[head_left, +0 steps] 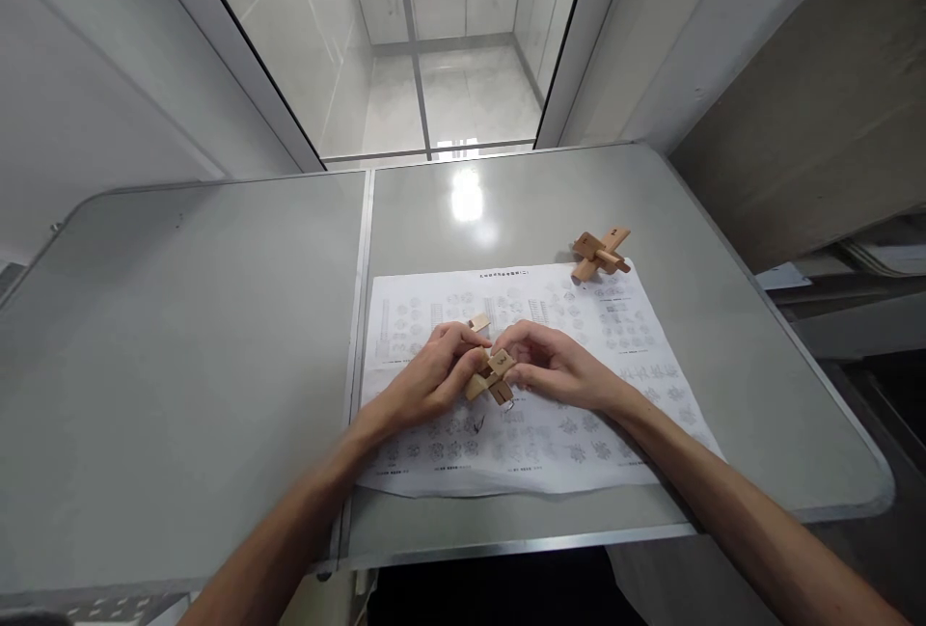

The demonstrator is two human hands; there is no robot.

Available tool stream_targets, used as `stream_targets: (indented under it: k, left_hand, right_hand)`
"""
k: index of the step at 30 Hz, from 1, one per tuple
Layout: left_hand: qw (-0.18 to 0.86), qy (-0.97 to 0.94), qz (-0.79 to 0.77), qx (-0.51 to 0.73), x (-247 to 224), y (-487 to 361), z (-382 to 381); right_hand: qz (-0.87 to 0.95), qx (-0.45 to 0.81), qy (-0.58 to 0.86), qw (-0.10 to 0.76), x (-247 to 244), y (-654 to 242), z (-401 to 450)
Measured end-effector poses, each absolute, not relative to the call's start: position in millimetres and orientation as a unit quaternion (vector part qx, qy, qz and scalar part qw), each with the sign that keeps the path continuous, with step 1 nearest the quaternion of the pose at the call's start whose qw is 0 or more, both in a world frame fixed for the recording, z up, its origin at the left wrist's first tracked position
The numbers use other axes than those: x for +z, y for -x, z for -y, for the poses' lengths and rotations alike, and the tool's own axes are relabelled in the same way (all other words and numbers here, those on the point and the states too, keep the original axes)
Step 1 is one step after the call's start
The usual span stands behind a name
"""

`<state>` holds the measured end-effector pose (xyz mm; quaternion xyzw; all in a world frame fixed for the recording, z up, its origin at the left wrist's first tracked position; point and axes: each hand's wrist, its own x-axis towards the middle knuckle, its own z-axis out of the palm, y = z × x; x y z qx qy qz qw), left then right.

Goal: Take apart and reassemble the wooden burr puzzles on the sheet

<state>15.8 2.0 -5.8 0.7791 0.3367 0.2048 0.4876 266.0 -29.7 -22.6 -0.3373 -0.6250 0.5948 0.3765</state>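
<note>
Between my two hands is a small wooden interlocking puzzle (pixel 501 363) made of crossed, notched pieces, with a "3" marked on its upper face. My left hand (pixel 443 370) grips it from the left, thumb along the top. From the right, my right hand (pixel 554 364) pinches it with thumb and fingers; some fingertips are hidden behind it. A loose-looking light wooden piece (pixel 478 321) shows just beyond my left fingers; whether it touches the puzzle I cannot tell. Under both hands lies a large white instruction sheet (pixel 405 385) printed with small diagrams.
Another wooden cross-shaped puzzle (pixel 602 254), one arm marked "2", stands at the sheet's far right corner. The grey table (pixel 217 346) has a metal seam (pixel 360 298) left of the sheet and a metal rim. Beyond the far edge is a glass panel (pixel 449 47).
</note>
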Motion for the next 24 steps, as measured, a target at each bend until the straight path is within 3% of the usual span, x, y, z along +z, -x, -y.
stream_targets:
  k: [9,24]
  left_hand:
    - [0.499,-0.774,-0.334,0.2,-6.4,-16.1,-1.0]
    - [0.529,-0.751,-0.34,0.202,-8.7,-16.4,-0.3]
  right_hand:
    - [0.607,0.621,0.296,0.398,-22.1,-266.1,29.2]
    - [0.628,0.576,0.371,0.368,-15.8,-265.7,31.3]
